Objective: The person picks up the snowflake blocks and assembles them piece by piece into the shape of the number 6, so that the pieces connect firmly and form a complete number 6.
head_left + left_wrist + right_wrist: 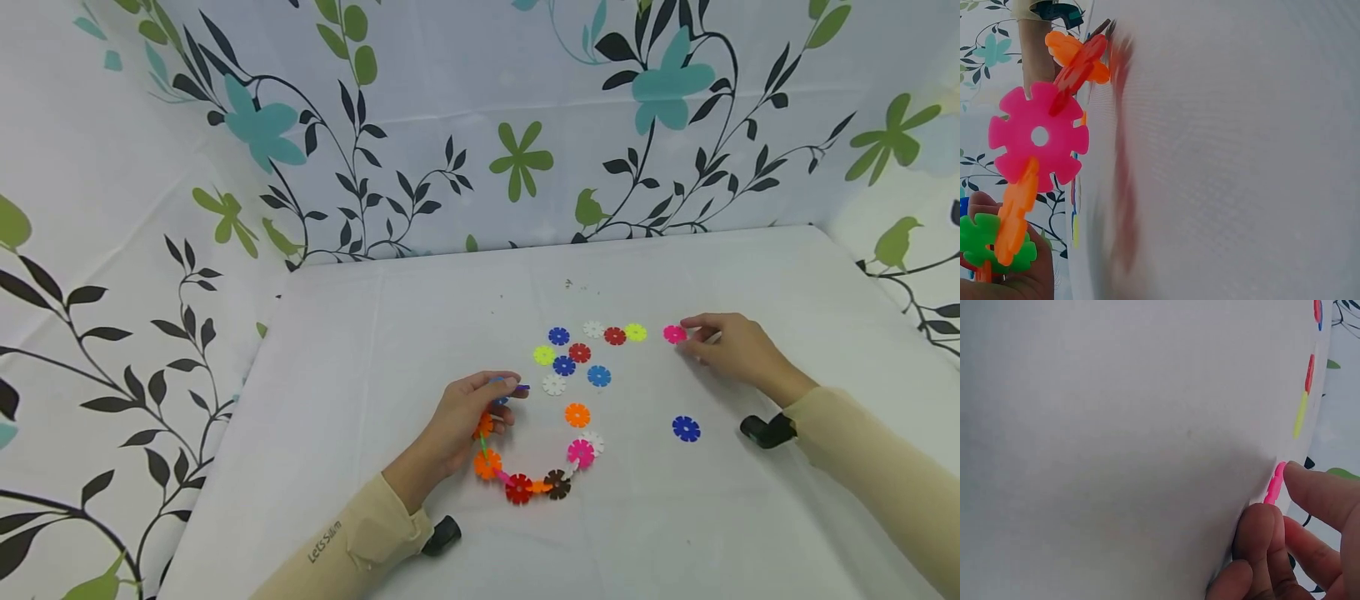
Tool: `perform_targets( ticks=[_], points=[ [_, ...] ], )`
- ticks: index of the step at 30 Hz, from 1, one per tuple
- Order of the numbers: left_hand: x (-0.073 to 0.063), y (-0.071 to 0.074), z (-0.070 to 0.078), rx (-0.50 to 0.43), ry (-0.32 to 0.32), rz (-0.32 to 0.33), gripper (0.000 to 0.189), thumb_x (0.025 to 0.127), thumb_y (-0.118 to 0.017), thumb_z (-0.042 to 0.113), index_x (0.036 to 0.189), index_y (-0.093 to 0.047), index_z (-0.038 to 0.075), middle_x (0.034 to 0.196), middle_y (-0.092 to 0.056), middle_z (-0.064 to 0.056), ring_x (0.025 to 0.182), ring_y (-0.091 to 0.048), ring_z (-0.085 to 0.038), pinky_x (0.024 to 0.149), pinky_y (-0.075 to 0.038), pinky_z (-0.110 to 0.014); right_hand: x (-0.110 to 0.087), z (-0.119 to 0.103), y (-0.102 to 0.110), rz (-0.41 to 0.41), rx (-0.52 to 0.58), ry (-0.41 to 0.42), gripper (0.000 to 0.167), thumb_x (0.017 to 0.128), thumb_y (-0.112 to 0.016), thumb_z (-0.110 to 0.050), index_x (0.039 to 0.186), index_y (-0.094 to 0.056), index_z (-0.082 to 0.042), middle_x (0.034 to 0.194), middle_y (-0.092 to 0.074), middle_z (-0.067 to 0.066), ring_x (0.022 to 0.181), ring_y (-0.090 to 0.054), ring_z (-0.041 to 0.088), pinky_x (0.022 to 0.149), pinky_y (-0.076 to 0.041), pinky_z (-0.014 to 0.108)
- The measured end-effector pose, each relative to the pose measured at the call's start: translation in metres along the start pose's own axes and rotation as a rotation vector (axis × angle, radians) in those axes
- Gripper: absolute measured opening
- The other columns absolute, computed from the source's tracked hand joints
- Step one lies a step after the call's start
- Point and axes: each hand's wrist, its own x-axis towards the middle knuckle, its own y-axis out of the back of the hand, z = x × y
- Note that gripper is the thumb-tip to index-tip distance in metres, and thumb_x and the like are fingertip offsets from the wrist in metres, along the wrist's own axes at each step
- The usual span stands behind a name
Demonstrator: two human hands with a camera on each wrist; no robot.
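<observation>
My left hand [468, 417] grips one end of a chain of interlocking plastic snowflake discs, its thumb and fingers around a blue disc [501, 400]. From there the chain curves over the white table through an orange disc [488, 464], a red disc [519, 489] and a brown disc [557, 484] to a pink disc [581, 453]. The left wrist view shows a green disc [1019, 253] against the palm and a pink chain disc [1016, 119]. At the right, my right hand [738, 350] pinches a loose pink disc [1275, 482] by its edge, low over the table.
Several loose discs lie behind the chain, among them a light blue disc [599, 376] and a yellow disc [636, 332]. A dark blue disc [686, 429] sits apart, nearer the right sleeve. Leaf-patterned cloth [450, 108] hangs behind the table [360, 333].
</observation>
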Motion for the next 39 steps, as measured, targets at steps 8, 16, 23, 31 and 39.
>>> perform_targets(
  ticks=[8,16,23,31,39],
  points=[
    [-0.002,0.000,0.002,-0.012,-0.037,-0.055,0.042,0.098,-0.061,0.024,0.130,-0.062,-0.005,0.118,-0.067,-0.018,0.073,-0.060,-0.017,0.066,-0.050,-0.023,0.004,-0.002,-0.002,0.016,-0.058,-0.013,0.050,0.095,-0.071,-0.033,0.134,-0.062,-0.003,0.104,-0.064,0.018,0.096,-0.055,0.037,0.064,-0.048,0.031],
    [-0.007,-0.004,0.013,-0.013,-0.130,-0.045,0.029,0.097,-0.062,0.013,0.122,-0.068,-0.001,0.096,-0.066,-0.018,0.076,-0.059,-0.023,0.067,-0.050,-0.024,0.002,-0.003,-0.003,0.058,-0.005,-0.013,0.043,0.093,-0.074,-0.031,0.125,-0.066,-0.004,0.105,-0.064,0.016,0.097,-0.057,0.036,0.068,-0.050,0.036],
    [-0.007,-0.001,0.015,-0.025,-0.214,-0.031,0.028,0.096,-0.060,0.010,0.120,-0.069,-0.003,0.086,-0.068,-0.007,0.074,-0.057,-0.022,0.065,-0.049,-0.024,-0.002,-0.004,-0.001,0.094,0.088,-0.010,0.030,0.093,-0.075,-0.028,0.112,-0.070,-0.005,0.101,-0.066,0.012,0.085,-0.064,0.029,0.065,-0.052,0.031],
    [-0.007,0.000,0.014,-0.049,-0.239,-0.055,0.027,0.095,-0.058,0.009,0.117,-0.068,-0.003,0.082,-0.066,-0.006,0.071,-0.058,-0.018,0.067,-0.052,-0.024,-0.010,-0.030,-0.006,0.049,0.185,0.066,0.028,0.091,-0.078,-0.032,0.107,-0.073,-0.009,0.100,-0.070,0.009,0.076,-0.067,0.024,0.064,-0.053,0.030],
    [-0.007,0.000,0.012,-0.060,-0.240,-0.070,0.024,0.096,-0.057,0.009,0.115,-0.068,-0.001,0.079,-0.065,-0.007,0.071,-0.057,-0.018,0.068,-0.051,-0.024,-0.023,-0.080,-0.020,-0.044,0.365,0.265,0.029,0.093,-0.076,-0.020,0.118,-0.072,-0.007,0.101,-0.071,0.007,0.080,-0.072,0.019,0.077,-0.056,0.024]
  ],
)
